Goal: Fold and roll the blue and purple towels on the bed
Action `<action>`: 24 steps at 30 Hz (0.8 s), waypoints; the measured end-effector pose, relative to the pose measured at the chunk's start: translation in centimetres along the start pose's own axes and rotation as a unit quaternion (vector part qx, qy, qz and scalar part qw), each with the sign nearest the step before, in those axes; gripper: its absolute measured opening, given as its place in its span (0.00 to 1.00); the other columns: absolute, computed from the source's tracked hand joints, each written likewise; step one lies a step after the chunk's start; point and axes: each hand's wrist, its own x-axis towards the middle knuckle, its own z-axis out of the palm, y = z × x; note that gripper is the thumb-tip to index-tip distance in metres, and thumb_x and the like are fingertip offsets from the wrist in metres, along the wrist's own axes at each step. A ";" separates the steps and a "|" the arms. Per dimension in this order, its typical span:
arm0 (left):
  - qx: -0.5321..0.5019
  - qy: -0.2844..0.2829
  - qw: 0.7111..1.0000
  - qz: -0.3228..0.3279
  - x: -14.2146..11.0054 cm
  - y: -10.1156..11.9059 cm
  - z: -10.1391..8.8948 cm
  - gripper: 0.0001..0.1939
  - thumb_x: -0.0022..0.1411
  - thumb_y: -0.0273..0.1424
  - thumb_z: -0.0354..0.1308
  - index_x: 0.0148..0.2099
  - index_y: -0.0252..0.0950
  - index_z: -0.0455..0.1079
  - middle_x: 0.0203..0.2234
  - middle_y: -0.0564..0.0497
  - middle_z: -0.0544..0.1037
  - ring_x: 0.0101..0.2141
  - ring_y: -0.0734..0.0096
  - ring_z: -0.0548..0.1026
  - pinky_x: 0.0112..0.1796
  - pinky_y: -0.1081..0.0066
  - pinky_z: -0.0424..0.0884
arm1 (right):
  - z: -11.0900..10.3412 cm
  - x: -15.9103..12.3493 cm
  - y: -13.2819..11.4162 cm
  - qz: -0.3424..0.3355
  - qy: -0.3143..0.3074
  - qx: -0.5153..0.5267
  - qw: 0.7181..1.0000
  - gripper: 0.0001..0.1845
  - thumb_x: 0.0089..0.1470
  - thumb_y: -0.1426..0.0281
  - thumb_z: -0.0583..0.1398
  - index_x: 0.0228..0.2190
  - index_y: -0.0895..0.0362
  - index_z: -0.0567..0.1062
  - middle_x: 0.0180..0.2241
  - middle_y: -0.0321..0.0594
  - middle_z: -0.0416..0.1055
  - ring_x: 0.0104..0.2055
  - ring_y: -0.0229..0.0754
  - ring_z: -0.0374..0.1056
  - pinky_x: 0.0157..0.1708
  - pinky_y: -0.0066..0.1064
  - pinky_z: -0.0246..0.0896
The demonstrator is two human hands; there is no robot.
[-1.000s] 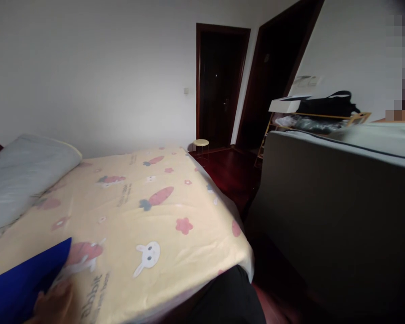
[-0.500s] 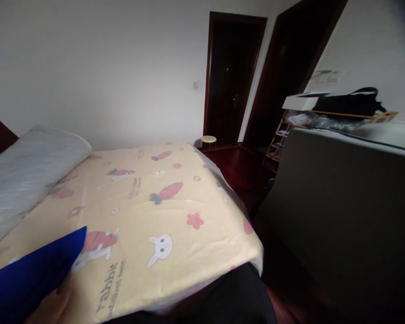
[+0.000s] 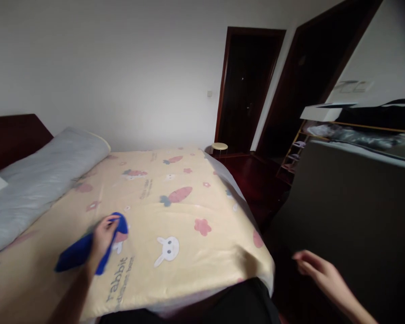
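My left hand (image 3: pixel 104 231) is closed on a thin, flexible blue cloth (image 3: pixel 76 253) low over the bed's left part. Its upper end bends in a loop around my fingers, and its lower part hangs toward the left. Under it lies a pale yellow bedsheet (image 3: pixel 185 216) printed with rabbits, carrots and flowers. My right hand (image 3: pixel 312 265) is out to the right, past the bed's near right corner, touching neither bed nor the dark panel behind it. Its fingers are curled together and somewhat blurred; whether anything small is in them is hidden.
A grey rolled quilt (image 3: pixel 64 157) lies at the bed's left, by a dark red headboard (image 3: pixel 16 135). On the right stands a tall dark panel (image 3: pixel 344 202); behind it is a rack with a black bag (image 3: pixel 381 116). A small round stool (image 3: pixel 219 146) stands near the door (image 3: pixel 249 90).
The view has swung left. My left hand has moved up and inward over the bed, and the blue cloth, flat before, is now bent. My right hand has come into view.
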 end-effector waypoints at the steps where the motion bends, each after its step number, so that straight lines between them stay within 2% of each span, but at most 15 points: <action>1: -0.062 -0.057 0.996 -0.003 -1.3 1.6 2.3 0.22 0.50 0.49 0.55 0.37 0.35 0.71 0.25 0.52 0.77 0.29 0.67 0.74 0.33 0.67 0.71 | 2.9 0.9 -1.3 0.004 -0.069 0.051 0.996 0.14 0.42 0.52 0.61 0.24 0.48 0.77 0.21 0.46 0.71 0.25 0.48 0.68 0.28 0.41 0.63; 2: -0.118 -0.112 0.987 -0.006 -2.9 3.0 4.7 0.22 0.50 0.49 0.57 0.37 0.36 0.71 0.25 0.52 0.77 0.29 0.67 0.74 0.34 0.68 0.71 | 6.0 1.5 -2.6 0.013 -0.130 0.086 0.988 0.15 0.41 0.52 0.61 0.25 0.49 0.76 0.22 0.44 0.72 0.26 0.48 0.69 0.29 0.41 0.63; 4: -0.179 -0.181 0.967 -0.001 -6.5 5.6 9.3 0.20 0.49 0.48 0.59 0.34 0.37 0.72 0.24 0.53 0.76 0.27 0.69 0.73 0.32 0.69 0.70 | 12.3 1.8 -5.3 0.035 -0.232 0.133 0.963 0.20 0.40 0.50 0.59 0.29 0.52 0.75 0.25 0.43 0.74 0.25 0.48 0.70 0.25 0.38 0.61; 6: -0.224 -0.232 0.947 0.002 -10.1 7.9 13.3 0.17 0.49 0.46 0.61 0.33 0.37 0.73 0.23 0.53 0.76 0.26 0.70 0.73 0.30 0.70 0.69 | 17.7 1.4 -7.4 0.028 -0.300 0.181 0.936 0.24 0.42 0.49 0.59 0.33 0.54 0.75 0.31 0.44 0.75 0.29 0.47 0.72 0.25 0.34 0.59; 8: -0.258 -0.262 0.930 0.001 -13.2 9.4 16.0 0.16 0.50 0.44 0.62 0.35 0.37 0.72 0.25 0.52 0.76 0.27 0.70 0.74 0.30 0.70 0.69 | 21.6 0.8 -8.7 0.011 -0.312 0.217 0.925 0.25 0.44 0.50 0.59 0.38 0.55 0.73 0.34 0.43 0.75 0.30 0.46 0.72 0.24 0.32 0.58; 10: -0.312 -0.281 0.907 -0.021 -15.2 10.3 17.4 0.17 0.49 0.42 0.63 0.38 0.38 0.69 0.27 0.53 0.76 0.29 0.69 0.75 0.32 0.70 0.70 | 23.8 0.4 -9.4 -0.028 -0.290 0.232 0.928 0.24 0.44 0.53 0.61 0.41 0.54 0.71 0.34 0.40 0.73 0.31 0.45 0.71 0.26 0.32 0.59; 12: -0.375 -0.284 0.881 -0.059 -16.2 10.6 17.8 0.18 0.48 0.40 0.66 0.39 0.39 0.67 0.27 0.54 0.75 0.30 0.70 0.75 0.34 0.70 0.70 | 24.9 0.0 -9.9 -0.077 -0.264 0.226 0.935 0.23 0.42 0.58 0.64 0.41 0.53 0.70 0.33 0.37 0.72 0.33 0.44 0.69 0.30 0.33 0.61; 14: -0.408 -0.276 0.866 -0.085 -16.4 10.7 17.4 0.18 0.46 0.38 0.68 0.37 0.39 0.67 0.27 0.55 0.74 0.30 0.71 0.73 0.34 0.71 0.69 | 25.4 -0.2 -10.3 -0.115 -0.248 0.211 0.939 0.23 0.40 0.62 0.66 0.40 0.53 0.70 0.32 0.36 0.71 0.32 0.43 0.68 0.32 0.33 0.62; 20: -0.397 -0.291 0.868 -0.063 -15.1 11.4 15.1 0.16 0.47 0.37 0.68 0.35 0.39 0.67 0.26 0.57 0.71 0.30 0.73 0.71 0.33 0.73 0.67 | 25.0 -0.1 -12.6 -0.167 -0.229 0.181 0.942 0.07 0.49 0.67 0.59 0.32 0.55 0.73 0.24 0.33 0.69 0.27 0.39 0.64 0.29 0.31 0.59; 24: -0.400 -0.292 0.868 -0.042 -14.5 12.3 13.7 0.16 0.48 0.37 0.68 0.36 0.38 0.67 0.27 0.56 0.71 0.30 0.74 0.70 0.33 0.73 0.67 | 23.7 0.3 -14.5 -0.223 -0.204 0.138 0.943 0.08 0.48 0.70 0.58 0.30 0.55 0.76 0.25 0.35 0.71 0.26 0.39 0.63 0.28 0.30 0.58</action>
